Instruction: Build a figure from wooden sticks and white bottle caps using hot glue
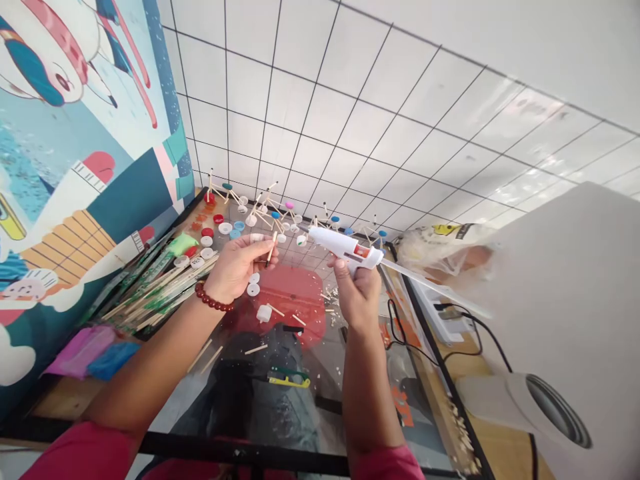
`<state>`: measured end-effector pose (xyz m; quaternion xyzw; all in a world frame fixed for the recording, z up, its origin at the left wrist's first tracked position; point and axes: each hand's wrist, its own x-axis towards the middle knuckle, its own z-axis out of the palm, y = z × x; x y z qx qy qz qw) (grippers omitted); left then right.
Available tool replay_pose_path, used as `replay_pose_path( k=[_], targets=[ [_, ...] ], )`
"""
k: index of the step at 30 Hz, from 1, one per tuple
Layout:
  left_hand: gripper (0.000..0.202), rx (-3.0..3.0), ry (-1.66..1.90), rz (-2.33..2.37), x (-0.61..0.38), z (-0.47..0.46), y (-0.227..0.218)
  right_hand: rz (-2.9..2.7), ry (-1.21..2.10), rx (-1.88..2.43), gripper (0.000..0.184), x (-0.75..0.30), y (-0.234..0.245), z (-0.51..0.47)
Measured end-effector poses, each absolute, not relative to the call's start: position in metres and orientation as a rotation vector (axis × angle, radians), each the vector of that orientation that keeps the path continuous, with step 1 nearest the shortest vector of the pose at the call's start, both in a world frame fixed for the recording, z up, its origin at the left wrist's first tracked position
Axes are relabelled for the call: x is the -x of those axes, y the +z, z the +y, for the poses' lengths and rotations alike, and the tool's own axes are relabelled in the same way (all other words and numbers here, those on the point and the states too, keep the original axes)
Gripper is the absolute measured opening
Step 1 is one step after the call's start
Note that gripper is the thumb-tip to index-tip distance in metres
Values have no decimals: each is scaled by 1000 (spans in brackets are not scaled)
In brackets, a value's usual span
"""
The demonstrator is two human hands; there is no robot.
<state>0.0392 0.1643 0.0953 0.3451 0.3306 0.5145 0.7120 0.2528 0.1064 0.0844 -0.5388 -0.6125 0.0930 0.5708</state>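
Left hand (239, 268) raised above a glass-topped table (333, 393), fingers curled, closed on a thin wooden stick (272, 248) pinched between thumb and fingertips, upper end left sticking out clear of the fingers, probably to keep that end exposed. Red bead bracelet (213, 297) on that wrist. Right hand (357, 290) closed around the grip of a white hot glue gun (343, 243), nozzle pointing left toward the stick, near it but not touching, with a long translucent glue stick (435, 287) poking out the back toward the right. Both hands up off the surface, likely keeping the nozzle away from loose bits below. On the glass near the hands: white bottle caps (253, 289), short stick pieces (257, 349), small white cube (263, 313). Farther off, along the white tile wall (325, 113), a row of stick-and-cap figures (265, 210), coloured caps (219, 219) left of them, probably set out for easy reach. Bundled wooden sticks (155, 293) against the painted mural wall (85, 167), on the left-hand side. Power strip (440, 313) off to the right, black cord (400, 327) beside it, path to the gun not traceable.
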Motion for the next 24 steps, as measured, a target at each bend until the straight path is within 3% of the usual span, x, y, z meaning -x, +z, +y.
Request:
replay_pose_path(
  k=[24],
  targets=[
    [31,-642,1118,691,-46,162,81,-1606,105,1315,24,-243,79,106]
  ],
)
